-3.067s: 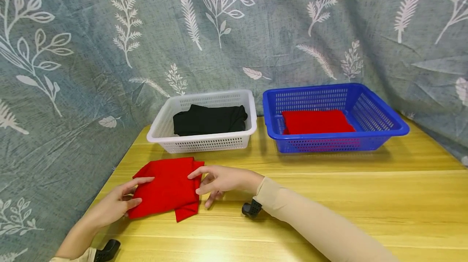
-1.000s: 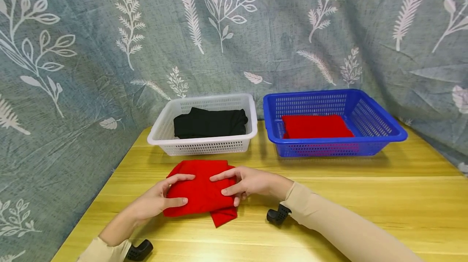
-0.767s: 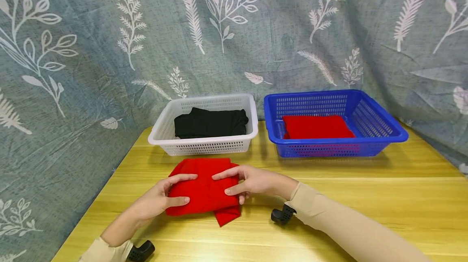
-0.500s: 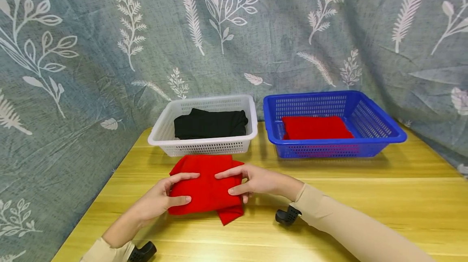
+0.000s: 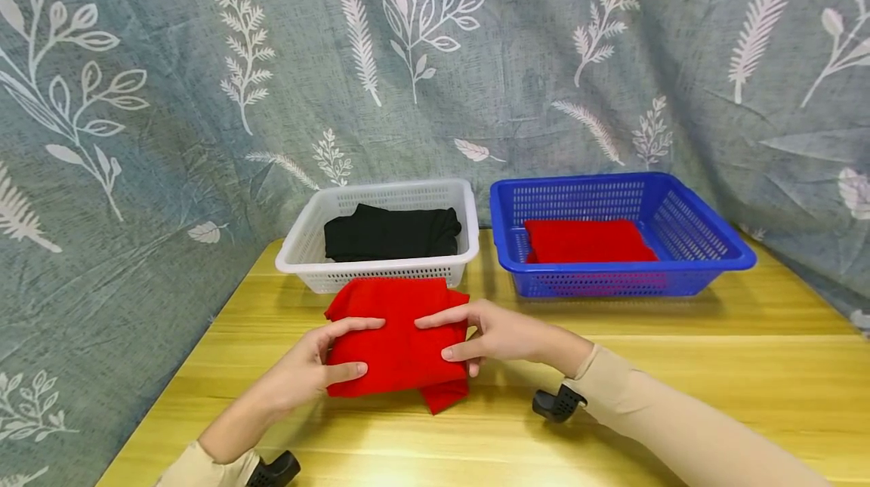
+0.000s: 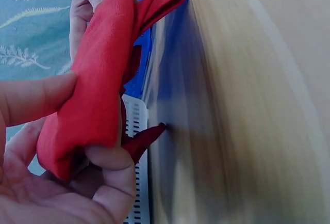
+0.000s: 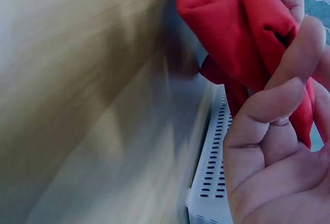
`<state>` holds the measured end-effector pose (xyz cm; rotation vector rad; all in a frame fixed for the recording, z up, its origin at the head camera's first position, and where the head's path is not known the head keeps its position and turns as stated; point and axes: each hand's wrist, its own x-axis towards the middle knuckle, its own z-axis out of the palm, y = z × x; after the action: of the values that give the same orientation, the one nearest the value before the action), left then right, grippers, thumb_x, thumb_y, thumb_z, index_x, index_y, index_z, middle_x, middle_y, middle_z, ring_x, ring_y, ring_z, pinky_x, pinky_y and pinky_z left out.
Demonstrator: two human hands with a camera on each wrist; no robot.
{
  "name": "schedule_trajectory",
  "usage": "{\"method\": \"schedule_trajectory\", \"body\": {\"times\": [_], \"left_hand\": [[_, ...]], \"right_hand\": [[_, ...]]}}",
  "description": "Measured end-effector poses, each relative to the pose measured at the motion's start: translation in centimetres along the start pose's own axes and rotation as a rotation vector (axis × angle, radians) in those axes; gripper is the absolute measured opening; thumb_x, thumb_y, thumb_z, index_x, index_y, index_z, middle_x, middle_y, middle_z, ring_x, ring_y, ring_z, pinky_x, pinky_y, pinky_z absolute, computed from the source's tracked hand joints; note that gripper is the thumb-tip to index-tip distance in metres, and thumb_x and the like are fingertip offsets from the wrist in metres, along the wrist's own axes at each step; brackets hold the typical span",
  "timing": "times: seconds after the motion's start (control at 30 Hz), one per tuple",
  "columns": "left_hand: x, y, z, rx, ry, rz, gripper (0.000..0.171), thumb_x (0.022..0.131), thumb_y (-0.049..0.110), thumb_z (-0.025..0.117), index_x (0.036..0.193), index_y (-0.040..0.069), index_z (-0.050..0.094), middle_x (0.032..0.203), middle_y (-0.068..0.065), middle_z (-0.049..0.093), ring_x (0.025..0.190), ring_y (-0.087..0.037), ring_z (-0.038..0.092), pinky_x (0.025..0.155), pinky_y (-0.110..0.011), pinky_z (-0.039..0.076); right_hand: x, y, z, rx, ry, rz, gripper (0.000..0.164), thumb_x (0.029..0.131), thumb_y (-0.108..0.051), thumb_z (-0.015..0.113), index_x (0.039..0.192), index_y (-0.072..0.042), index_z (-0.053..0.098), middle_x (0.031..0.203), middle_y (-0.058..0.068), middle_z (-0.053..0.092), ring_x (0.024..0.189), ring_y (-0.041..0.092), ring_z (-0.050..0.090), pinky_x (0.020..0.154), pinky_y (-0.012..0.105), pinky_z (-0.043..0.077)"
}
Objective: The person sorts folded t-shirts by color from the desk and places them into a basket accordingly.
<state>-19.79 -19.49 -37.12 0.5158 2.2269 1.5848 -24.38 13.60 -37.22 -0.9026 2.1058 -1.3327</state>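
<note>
A folded red garment point(image 5: 401, 343) is held up off the table between both hands, in front of the white basket. My left hand point(image 5: 299, 374) grips its left edge, thumb on the near face and fingers curled underneath, as the left wrist view shows. At the opposite edge my right hand point(image 5: 503, 336) pinches it; in the right wrist view the fingers point(image 7: 278, 100) bend under the layers. A loose red flap point(image 5: 445, 395) hangs below at the lower right. Corners of the cloth dangle over the tabletop in both wrist views.
The white basket point(image 5: 381, 269) at back left contains folded black clothing point(image 5: 394, 234). Beside it on the right, a blue basket point(image 5: 625, 266) holds another folded red piece point(image 5: 587, 240). A leaf-patterned curtain point(image 5: 435, 132) hangs behind the wooden table point(image 5: 646, 366).
Both hands came onto the red garment's sides, then carried it right and up off the table toward the white basket. The baskets have kept their places.
</note>
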Motion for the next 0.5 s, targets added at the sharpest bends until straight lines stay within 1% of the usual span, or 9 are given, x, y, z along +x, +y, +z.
{"method": "schedule_trajectory", "body": {"times": [0.03,0.07,0.13,0.27,0.4,0.5], "left_hand": [[0.1,0.1,0.1,0.005,-0.003,0.007,0.059,0.099,0.012,0.076,0.154,0.020,0.058,0.151,-0.017,0.056,0.126,-0.027,0.065,0.101,-0.026,0.057],[0.2,0.3,0.2,0.008,-0.005,0.012,0.058,0.099,0.012,0.075,0.154,0.020,0.058,0.151,-0.017,0.057,0.127,-0.027,0.065,0.101,-0.026,0.057],[0.4,0.6,0.4,0.006,-0.011,0.018,0.058,0.099,0.012,0.075,0.154,0.020,0.058,0.151,-0.017,0.057,0.127,-0.028,0.065,0.101,-0.026,0.057],[0.8,1.2,0.7,-0.007,-0.014,0.021,0.056,0.099,0.011,0.074,0.153,0.020,0.059,0.150,-0.017,0.058,0.126,-0.028,0.066,0.101,-0.027,0.057],[1.1,1.7,0.9,0.015,-0.013,0.039,0.055,0.100,0.011,0.074,0.152,0.021,0.060,0.151,-0.016,0.058,0.128,-0.028,0.065,0.101,-0.026,0.057],[1.3,2.0,1.0,0.028,-0.016,0.057,0.055,0.100,0.011,0.074,0.152,0.022,0.060,0.152,-0.016,0.057,0.130,-0.030,0.064,0.102,-0.026,0.057]], "right_hand": [[-0.2,-0.1,-0.1,-0.009,0.004,-0.002,0.054,0.100,-0.018,0.078,0.151,-0.028,0.064,0.139,0.010,0.068,0.071,0.047,0.072,0.069,0.026,0.059],[-0.4,-0.1,-0.3,-0.017,0.007,-0.001,0.054,0.100,-0.019,0.078,0.151,-0.029,0.064,0.143,0.011,0.065,0.072,0.047,0.072,0.070,0.026,0.058],[-0.8,-0.2,-0.5,-0.025,0.013,0.006,0.053,0.101,-0.019,0.077,0.151,-0.029,0.064,0.143,0.012,0.065,0.073,0.047,0.072,0.070,0.027,0.057],[-1.3,-0.4,-0.9,-0.020,0.020,0.018,0.053,0.101,-0.019,0.077,0.151,-0.029,0.063,0.135,0.010,0.069,0.074,0.045,0.072,0.070,0.027,0.056],[-1.7,-0.7,-1.3,-0.020,0.021,0.011,0.053,0.102,-0.019,0.076,0.152,-0.027,0.062,0.124,0.009,0.073,0.071,0.040,0.071,0.069,0.028,0.055],[-2.1,-0.9,-1.6,-0.024,0.020,0.003,0.054,0.102,-0.019,0.075,0.154,-0.025,0.061,0.108,0.007,0.074,0.070,0.038,0.071,0.069,0.029,0.055]]}}
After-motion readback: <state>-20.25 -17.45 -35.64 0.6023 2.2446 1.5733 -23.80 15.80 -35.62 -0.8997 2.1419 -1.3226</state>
